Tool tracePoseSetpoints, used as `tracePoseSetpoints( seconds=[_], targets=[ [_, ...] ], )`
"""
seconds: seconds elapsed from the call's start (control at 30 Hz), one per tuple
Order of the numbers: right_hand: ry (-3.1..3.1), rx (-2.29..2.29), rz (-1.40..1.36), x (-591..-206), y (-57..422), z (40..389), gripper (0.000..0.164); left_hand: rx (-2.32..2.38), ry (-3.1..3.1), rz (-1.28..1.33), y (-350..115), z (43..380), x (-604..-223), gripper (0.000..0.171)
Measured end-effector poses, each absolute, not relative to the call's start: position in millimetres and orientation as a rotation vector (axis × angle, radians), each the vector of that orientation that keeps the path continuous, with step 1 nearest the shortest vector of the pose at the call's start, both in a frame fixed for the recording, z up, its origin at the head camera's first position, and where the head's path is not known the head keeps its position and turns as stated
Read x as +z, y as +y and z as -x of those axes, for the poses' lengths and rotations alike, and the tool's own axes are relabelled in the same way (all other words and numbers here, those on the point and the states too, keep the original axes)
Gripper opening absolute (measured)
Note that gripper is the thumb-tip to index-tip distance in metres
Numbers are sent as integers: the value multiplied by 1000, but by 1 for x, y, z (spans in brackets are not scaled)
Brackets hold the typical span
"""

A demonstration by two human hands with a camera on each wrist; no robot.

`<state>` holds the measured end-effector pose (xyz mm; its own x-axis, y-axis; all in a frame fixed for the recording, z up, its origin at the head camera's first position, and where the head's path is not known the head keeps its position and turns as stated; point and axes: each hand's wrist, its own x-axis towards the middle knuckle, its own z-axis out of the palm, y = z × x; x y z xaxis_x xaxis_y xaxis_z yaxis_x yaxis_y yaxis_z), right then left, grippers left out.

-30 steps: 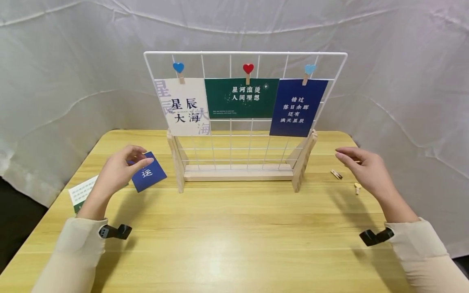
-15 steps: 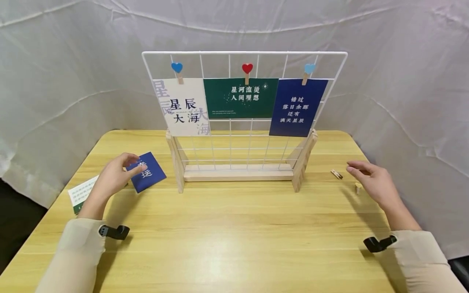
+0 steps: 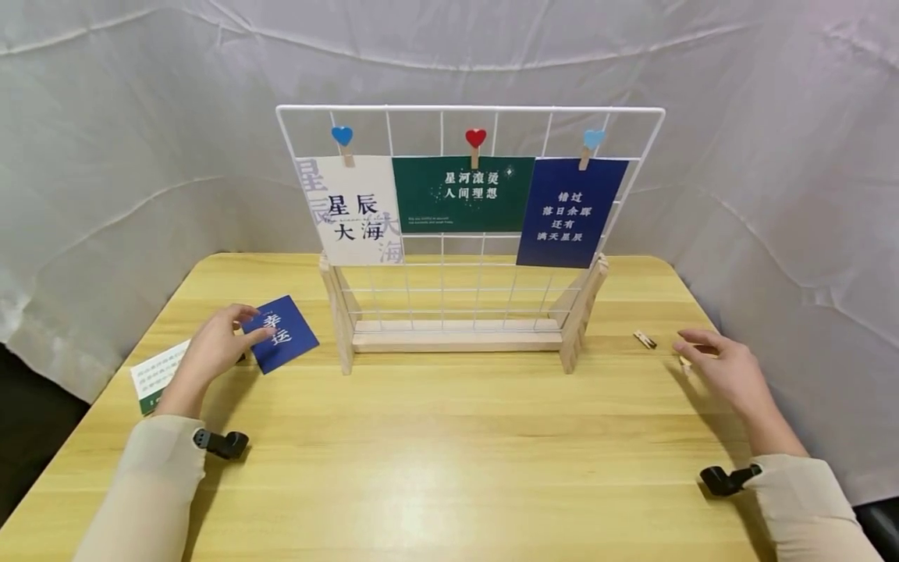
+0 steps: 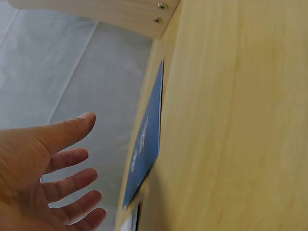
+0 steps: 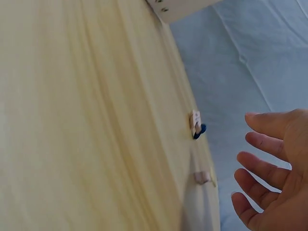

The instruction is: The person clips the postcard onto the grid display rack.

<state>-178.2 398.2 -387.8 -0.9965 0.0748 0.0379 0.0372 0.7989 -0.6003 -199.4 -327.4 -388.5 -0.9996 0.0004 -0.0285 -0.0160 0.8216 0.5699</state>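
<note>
The left hand (image 3: 216, 343), fingers parted, has the blue postcard (image 3: 289, 334) at three o'clock. The right hand (image 3: 723, 367), fingers also parted, has a yellow-topped clothespin (image 3: 685, 366) at nine o'clock.

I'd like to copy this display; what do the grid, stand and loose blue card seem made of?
Grid: likely metal, coated smooth white; thin, rounded wires. Stand: wood, seemingly unpainted, matte; pale with faint grain. Blue card: probably matte cardstock; thin, straight edges.

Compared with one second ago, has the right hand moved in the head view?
Yes. The right hand has moved downward and rightward in this view, judged against the clip lying nearer the rack.
</note>
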Motion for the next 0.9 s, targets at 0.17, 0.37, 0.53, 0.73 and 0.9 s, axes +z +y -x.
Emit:
tracePoseSetpoints(
  seconds=[0.17, 0.37, 0.53, 0.73, 0.9],
  targets=[
    [-2939, 977, 111, -395, 405, 179, 66, 919, 2987, 29, -334, 205, -397, 67],
    [-2928, 979, 105, -402, 409, 181, 63, 884, 2997, 70, -342, 214, -404, 69],
    [-2927, 962, 114, -409, 412, 183, 60, 882, 2996, 114, -346, 217, -408, 71],
    [-2935, 958, 137, -411, 414, 183, 60, 861, 2999, 148, -348, 219, -408, 73],
    [-2947, 947, 94, -413, 416, 183, 60, 835, 3003, 139, -350, 221, -411, 75]
  ],
)
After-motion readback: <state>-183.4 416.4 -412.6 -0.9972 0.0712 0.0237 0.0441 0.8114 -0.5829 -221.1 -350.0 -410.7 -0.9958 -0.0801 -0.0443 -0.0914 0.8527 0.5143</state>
